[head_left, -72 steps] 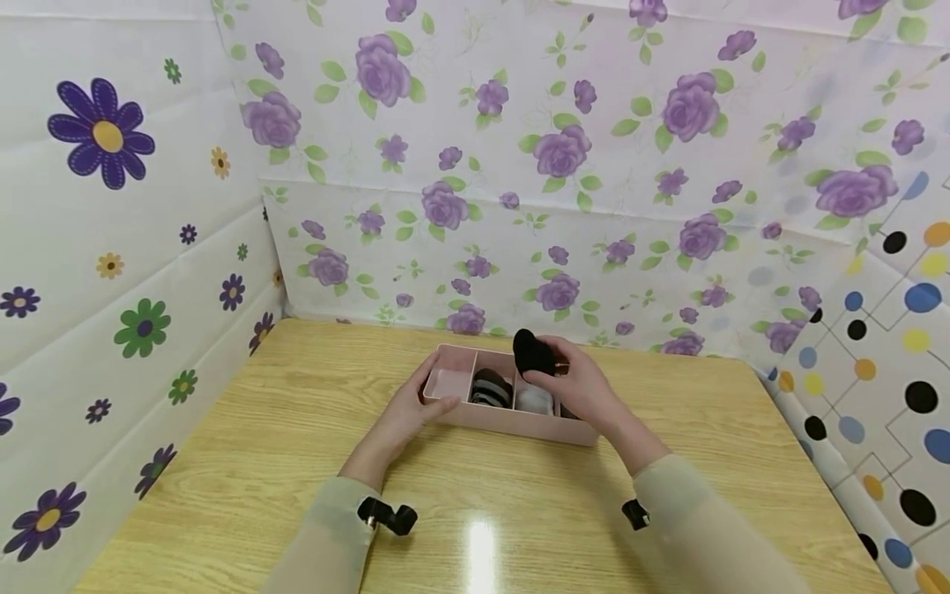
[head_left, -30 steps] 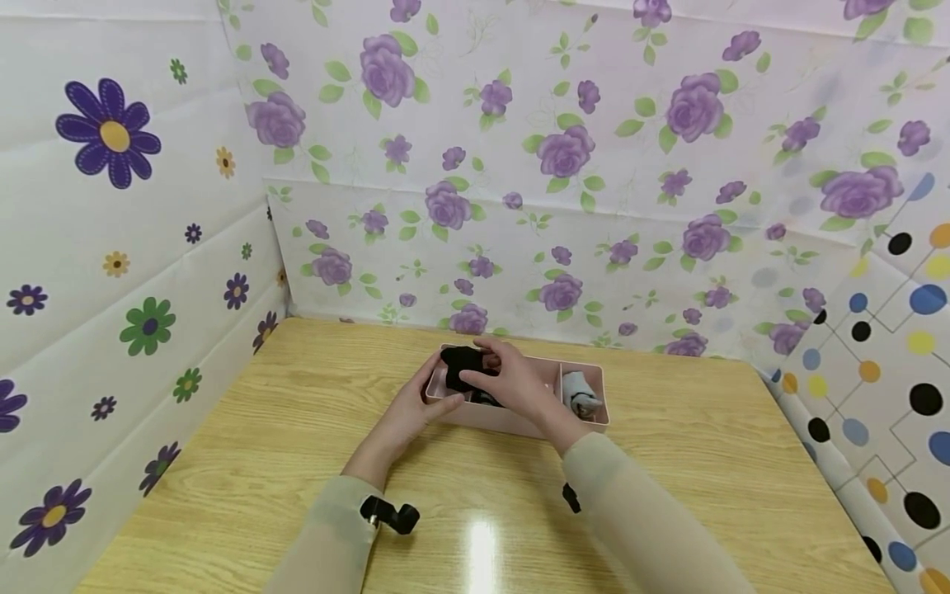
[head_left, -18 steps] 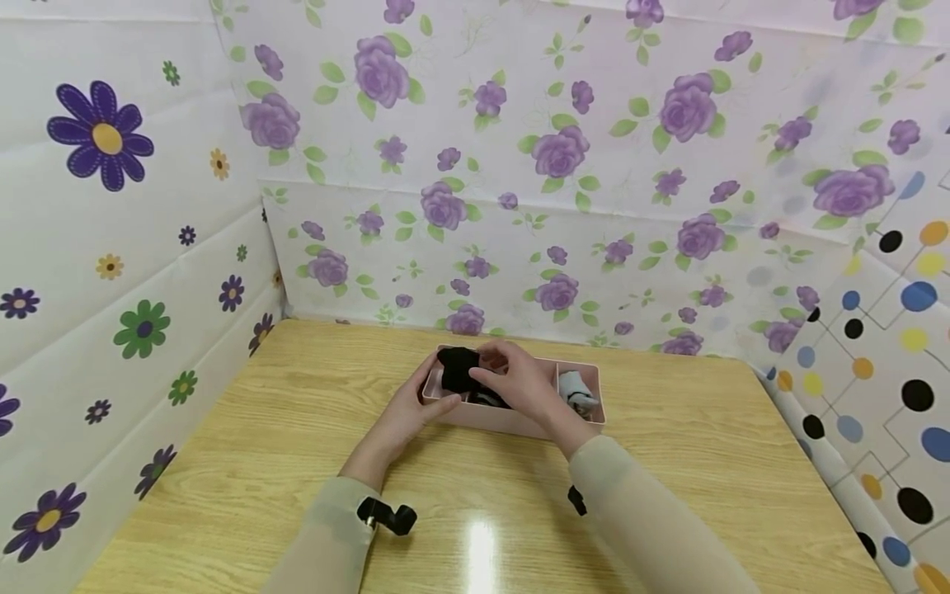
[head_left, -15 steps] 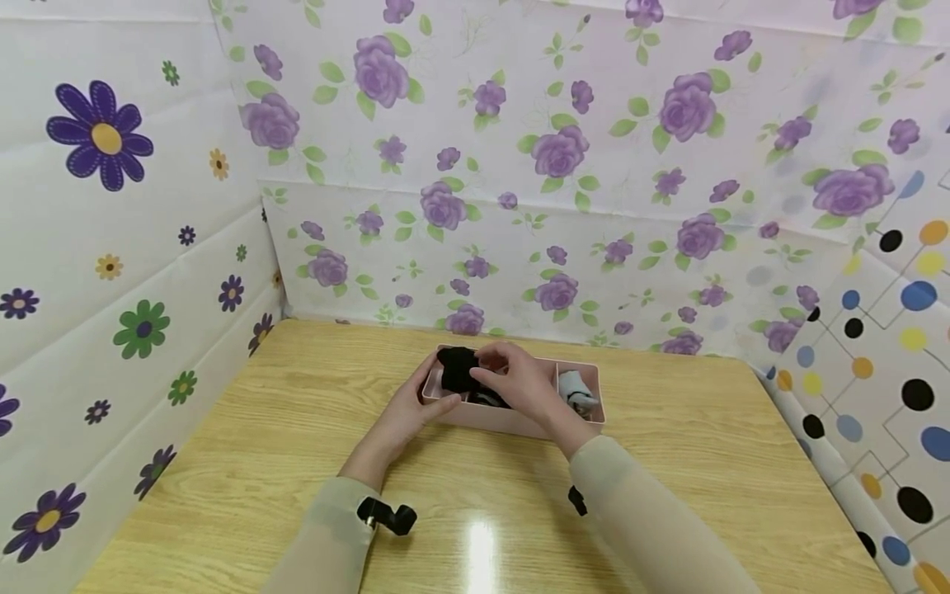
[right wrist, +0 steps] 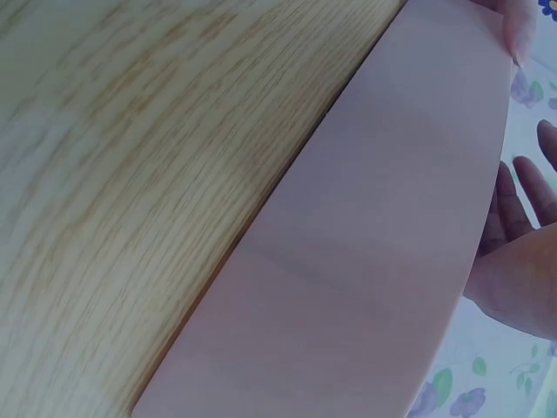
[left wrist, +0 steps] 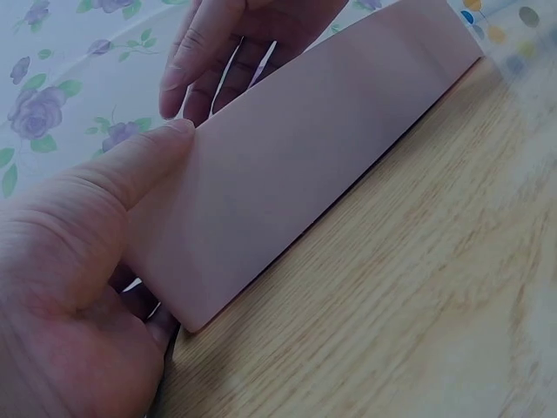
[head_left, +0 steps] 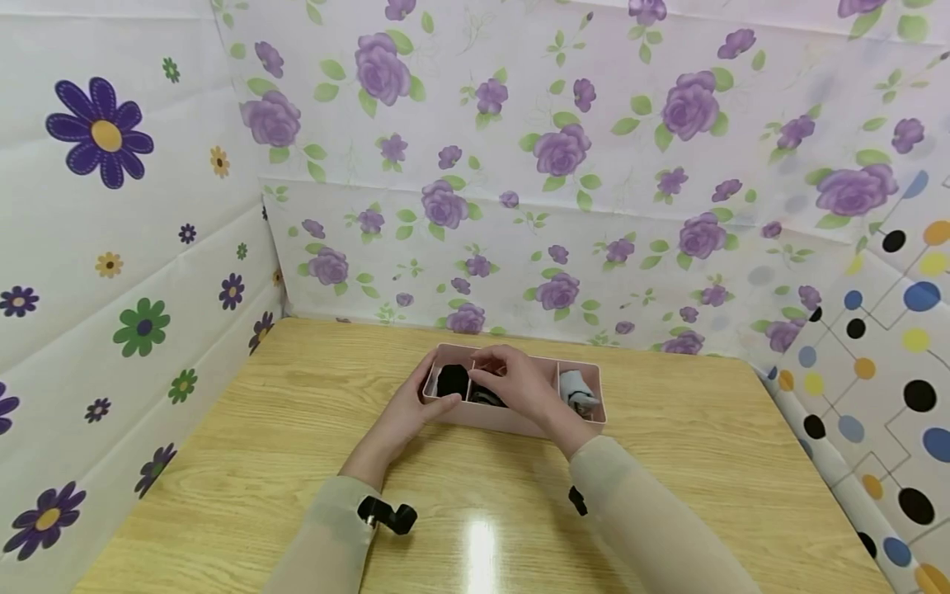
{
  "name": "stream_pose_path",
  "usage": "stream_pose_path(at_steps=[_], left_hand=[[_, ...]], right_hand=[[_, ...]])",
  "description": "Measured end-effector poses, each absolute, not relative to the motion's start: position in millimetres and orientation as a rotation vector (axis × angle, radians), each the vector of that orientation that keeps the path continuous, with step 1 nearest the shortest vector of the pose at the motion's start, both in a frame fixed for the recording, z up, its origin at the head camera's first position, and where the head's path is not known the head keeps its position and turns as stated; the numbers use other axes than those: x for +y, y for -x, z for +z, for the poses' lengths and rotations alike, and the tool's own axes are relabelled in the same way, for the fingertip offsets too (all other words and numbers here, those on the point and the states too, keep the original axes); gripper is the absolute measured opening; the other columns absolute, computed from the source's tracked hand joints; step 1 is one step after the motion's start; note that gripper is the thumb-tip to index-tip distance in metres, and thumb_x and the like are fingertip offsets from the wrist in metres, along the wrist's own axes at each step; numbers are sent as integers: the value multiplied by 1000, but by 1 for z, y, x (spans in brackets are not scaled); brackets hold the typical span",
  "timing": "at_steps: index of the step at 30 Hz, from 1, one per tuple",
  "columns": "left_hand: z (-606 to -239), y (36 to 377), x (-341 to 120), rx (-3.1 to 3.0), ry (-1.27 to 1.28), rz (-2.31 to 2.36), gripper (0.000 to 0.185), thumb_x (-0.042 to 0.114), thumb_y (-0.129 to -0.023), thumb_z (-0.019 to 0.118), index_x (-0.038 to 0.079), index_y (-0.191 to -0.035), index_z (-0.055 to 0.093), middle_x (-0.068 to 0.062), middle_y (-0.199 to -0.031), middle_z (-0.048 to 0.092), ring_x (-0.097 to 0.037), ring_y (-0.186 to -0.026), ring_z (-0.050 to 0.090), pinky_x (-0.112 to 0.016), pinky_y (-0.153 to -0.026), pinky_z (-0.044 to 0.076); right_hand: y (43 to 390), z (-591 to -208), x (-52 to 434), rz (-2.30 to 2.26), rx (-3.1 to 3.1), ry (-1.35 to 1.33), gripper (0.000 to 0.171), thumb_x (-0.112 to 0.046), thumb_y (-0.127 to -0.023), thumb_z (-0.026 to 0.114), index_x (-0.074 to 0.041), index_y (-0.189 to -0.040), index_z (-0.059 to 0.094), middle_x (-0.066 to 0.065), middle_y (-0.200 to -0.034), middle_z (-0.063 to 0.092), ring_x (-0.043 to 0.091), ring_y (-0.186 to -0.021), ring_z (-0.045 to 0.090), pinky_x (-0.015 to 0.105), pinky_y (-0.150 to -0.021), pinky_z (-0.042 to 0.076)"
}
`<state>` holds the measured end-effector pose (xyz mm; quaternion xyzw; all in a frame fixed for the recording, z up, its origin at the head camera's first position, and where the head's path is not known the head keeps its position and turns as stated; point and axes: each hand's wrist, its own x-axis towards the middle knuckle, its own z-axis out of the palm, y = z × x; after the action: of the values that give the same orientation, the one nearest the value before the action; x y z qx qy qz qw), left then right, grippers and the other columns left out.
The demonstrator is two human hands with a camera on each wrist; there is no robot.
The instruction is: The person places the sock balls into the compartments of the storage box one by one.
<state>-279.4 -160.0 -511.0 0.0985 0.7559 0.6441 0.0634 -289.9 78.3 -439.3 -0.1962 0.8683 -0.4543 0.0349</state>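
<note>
A pink divided box (head_left: pixel 519 419) stands on the wooden table. In its leftmost compartment lies a black rolled sock (head_left: pixel 453 380). One compartment over, a dark striped sock (head_left: pixel 486 398) shows partly under my right hand (head_left: pixel 523 388). This hand hovers over the box with its fingers loosely bent, apart from the black sock and holding nothing. A light grey rolled sock (head_left: pixel 576 391) fills the rightmost compartment. My left hand (head_left: pixel 404 410) grips the box's left end, thumb on the front wall (left wrist: pixel 287 174) and fingers round the side. My right hand hides most of the third compartment.
The wooden table (head_left: pixel 297 462) extends around the box. A flowered cloth wall (head_left: pixel 475 206) rises close behind it. Patterned cloth walls stand at the left (head_left: pixel 134 231) and right (head_left: pixel 883 355).
My right hand has carried the black sock leftward from above the box's right part and let it go. The sock has dropped into the leftmost compartment. My left hand stays at the box's end.
</note>
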Motion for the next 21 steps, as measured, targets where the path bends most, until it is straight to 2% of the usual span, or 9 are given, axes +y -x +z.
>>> stream_pose_path(at_steps=[7,14,21], left_hand=[[-512,277,-157,2299,-270,1941,100,30,-104,82,39,-178,16,-3,-184,14,-31,-168,12,-58,-133,21],[-505,269,-154,2373,-224,1848,100,36,-106,78,34,-180,10,-7,-185,12,-34,-168,11,-59,-133,15],[-498,259,-154,2457,-203,1751,102,39,-107,77,25,-180,7,-14,-183,15,-37,-168,15,-59,-133,17]], right_hand=[[284,-438,97,-1346,2750,542,42,-32,-109,74,-15,-147,70,4,-139,70,24,-128,67,52,-109,55],[274,-441,120,-1266,2863,525,51,-33,-109,75,-12,-154,64,8,-144,67,32,-131,67,54,-107,56],[264,-444,143,-1177,2997,602,50,-26,-106,79,-4,-150,66,17,-143,69,37,-131,67,57,-107,56]])
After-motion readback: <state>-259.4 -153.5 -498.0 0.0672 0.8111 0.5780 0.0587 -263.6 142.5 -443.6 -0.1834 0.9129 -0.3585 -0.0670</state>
